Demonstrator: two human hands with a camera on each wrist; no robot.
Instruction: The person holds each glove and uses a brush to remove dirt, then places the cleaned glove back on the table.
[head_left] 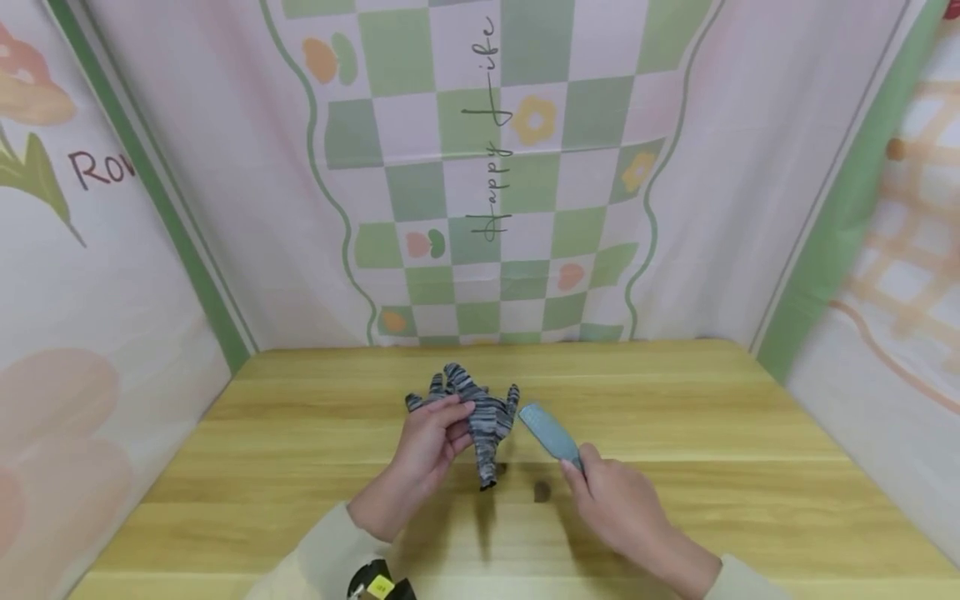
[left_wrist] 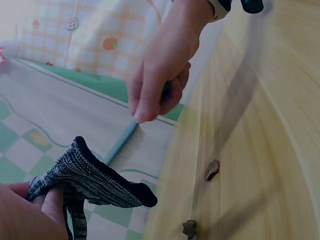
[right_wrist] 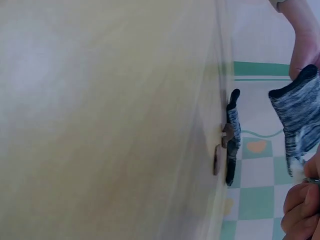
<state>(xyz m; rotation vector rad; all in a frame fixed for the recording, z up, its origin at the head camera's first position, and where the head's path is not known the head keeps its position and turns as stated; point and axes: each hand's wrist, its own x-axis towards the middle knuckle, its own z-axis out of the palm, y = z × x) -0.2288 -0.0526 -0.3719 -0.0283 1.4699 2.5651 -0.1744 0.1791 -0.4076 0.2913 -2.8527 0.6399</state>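
Observation:
My left hand (head_left: pixel 429 442) pinches a black-and-grey knitted glove (head_left: pixel 487 417) above the table. The glove's dark cuff edge shows in the left wrist view, and its cuff end points down toward me. A second knitted glove (right_wrist: pixel 233 135) lies flat on the table in the right wrist view. My right hand (head_left: pixel 618 504) grips the handle of a blue brush (head_left: pixel 551 432), whose head points toward the held glove. In the head view, a small gap shows between them. Pale bristles (left_wrist: pixel 131 142) appear along one side of the brush in the left wrist view.
Two small brown clumps (head_left: pixel 542 492) lie on the wooden table (head_left: pixel 675 400) below the hands. A patterned curtain (head_left: pixel 480 275) hangs behind the table, with printed cloth at both sides. A black device with a yellow label (head_left: pixel 380 583) sits by the left wrist.

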